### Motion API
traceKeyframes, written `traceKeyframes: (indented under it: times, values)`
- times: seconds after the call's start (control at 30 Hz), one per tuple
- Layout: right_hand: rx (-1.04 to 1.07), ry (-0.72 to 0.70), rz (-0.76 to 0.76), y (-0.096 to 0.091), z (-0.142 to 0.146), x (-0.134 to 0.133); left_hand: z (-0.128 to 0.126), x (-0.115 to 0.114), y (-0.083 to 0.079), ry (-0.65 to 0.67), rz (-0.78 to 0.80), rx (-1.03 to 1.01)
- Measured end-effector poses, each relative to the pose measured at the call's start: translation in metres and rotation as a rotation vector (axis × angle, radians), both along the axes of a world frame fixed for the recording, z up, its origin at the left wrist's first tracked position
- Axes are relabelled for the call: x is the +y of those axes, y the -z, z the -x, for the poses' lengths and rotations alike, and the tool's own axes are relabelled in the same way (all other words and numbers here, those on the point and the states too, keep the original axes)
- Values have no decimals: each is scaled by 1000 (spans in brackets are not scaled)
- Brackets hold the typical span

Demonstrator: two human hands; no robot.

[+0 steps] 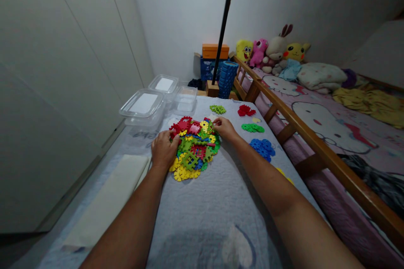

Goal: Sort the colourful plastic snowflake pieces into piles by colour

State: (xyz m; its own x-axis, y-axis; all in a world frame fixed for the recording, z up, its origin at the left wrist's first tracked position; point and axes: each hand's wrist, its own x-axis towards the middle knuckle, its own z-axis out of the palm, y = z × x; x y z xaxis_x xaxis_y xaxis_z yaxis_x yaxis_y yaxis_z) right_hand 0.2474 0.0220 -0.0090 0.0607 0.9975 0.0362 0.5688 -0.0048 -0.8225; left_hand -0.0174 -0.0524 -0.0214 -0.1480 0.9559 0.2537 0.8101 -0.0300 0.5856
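Note:
A mixed heap of flat plastic building pieces (pixel 192 145), in red, yellow, green and blue, lies on the cloth-covered table (pixel 202 218). Against the heap's left side rests my left hand (pixel 164 149), thumb apart from the fingers and holding nothing that I can see. My right hand (pixel 224 129) is at the heap's upper right edge with thumb and fingertips together; what lies between them is too small to make out. Sorted by colour to the right are light green pieces (pixel 217 109), red pieces (pixel 246 111), green pieces (pixel 252 128), blue pieces (pixel 262 149) and yellow pieces (pixel 285 175).
Clear lidded plastic boxes (pixel 143 107) stand at the back left. A folded pale cloth (pixel 110 197) lies left of my left forearm. Along the right runs a wooden bed rail (pixel 293 128). A black pole (pixel 223 25) rises behind the table.

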Motion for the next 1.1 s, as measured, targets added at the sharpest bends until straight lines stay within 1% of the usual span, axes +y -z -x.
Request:
traceKeyframes:
  times: [0.07, 0.17, 0.27, 0.33, 0.4, 0.47, 0.57, 0.7, 0.83, 0.9, 0.97, 1.1]
  values:
    - [-16, 14, 2, -3, -2, -2, 0, 0, -1, 4, 6, 3]
    - [-136, 20, 15, -11, -6, -7, -1, -1, -3, 6, 14, 10]
    - [-292, -48, 59, -17, -9, -13, -1, -2, -5, 1, 28, 15]
    - [-359, -79, 56, -19, -9, -16, -1, -2, -6, 2, 41, 18]
    - [-378, -82, 35, -17, -9, -18, -1, -2, -7, 5, 45, 18]
    - [-350, -77, 26, -16, -10, -17, -1, -2, -6, 5, 38, 19]
    - [-282, -24, -15, -16, -16, -7, -1, -1, -4, -1, 24, 21]
    - [-255, 135, -92, -18, -29, 15, -1, -2, -2, 1, 12, 20]
    - [-269, 250, -61, -11, -35, 38, 0, -2, -2, 3, 6, 21]
    - [-288, 253, -53, -6, -33, 47, -1, -2, -2, -1, 0, 23]
    - [-326, 230, -81, -2, -29, 55, -1, -2, -3, -4, 1, 19]
    - [-393, 224, -120, 2, -18, 66, -1, -2, -3, -1, 12, -1]
